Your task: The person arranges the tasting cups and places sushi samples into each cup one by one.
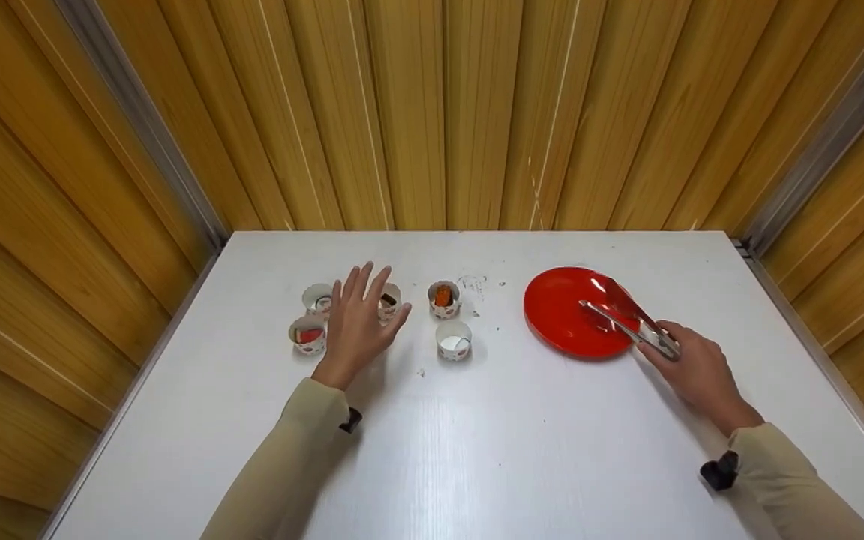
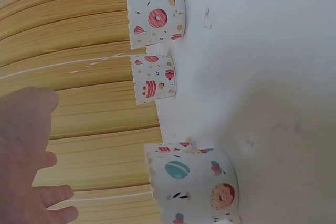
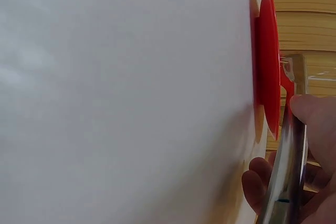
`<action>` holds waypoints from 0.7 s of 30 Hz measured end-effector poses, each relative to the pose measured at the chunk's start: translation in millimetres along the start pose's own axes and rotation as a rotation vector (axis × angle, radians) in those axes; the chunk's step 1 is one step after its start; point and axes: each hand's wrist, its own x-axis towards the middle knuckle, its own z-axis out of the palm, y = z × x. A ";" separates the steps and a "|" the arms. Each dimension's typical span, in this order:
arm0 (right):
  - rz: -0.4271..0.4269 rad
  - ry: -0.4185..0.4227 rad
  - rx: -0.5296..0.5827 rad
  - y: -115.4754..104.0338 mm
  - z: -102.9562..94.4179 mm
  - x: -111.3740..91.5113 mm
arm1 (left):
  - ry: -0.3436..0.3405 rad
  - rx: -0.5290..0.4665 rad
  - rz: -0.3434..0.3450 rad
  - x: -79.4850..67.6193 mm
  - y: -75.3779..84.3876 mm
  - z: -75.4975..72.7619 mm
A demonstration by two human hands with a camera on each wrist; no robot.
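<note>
My right hand (image 1: 698, 367) grips metal tongs (image 1: 649, 341), their tips over a red plate (image 1: 556, 311). In the right wrist view, the thumb lies along one arm of the tongs (image 3: 289, 156) with the fingers curled on the other side. Fingers spread, my left hand (image 1: 357, 326) hovers among the paper cups at the left and holds nothing. Beside it are a cup with a red piece (image 1: 308, 336), another cup (image 1: 317, 300), and a cup with a dark and pale piece (image 1: 390, 303) partly hidden by the fingers.
Between the left hand and the plate stand a paper cup with an orange piece (image 1: 444, 300) and, nearer, a white-looking cup (image 1: 454, 341). All rest on a white table (image 1: 477, 450). Wood-patterned panels (image 1: 417, 112) rise behind and at both sides.
</note>
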 end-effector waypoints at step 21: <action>0.057 -0.023 -0.079 -0.3 4.4 -3.3 | 0.056 0.011 0.003 -13.9 -20.8 -0.5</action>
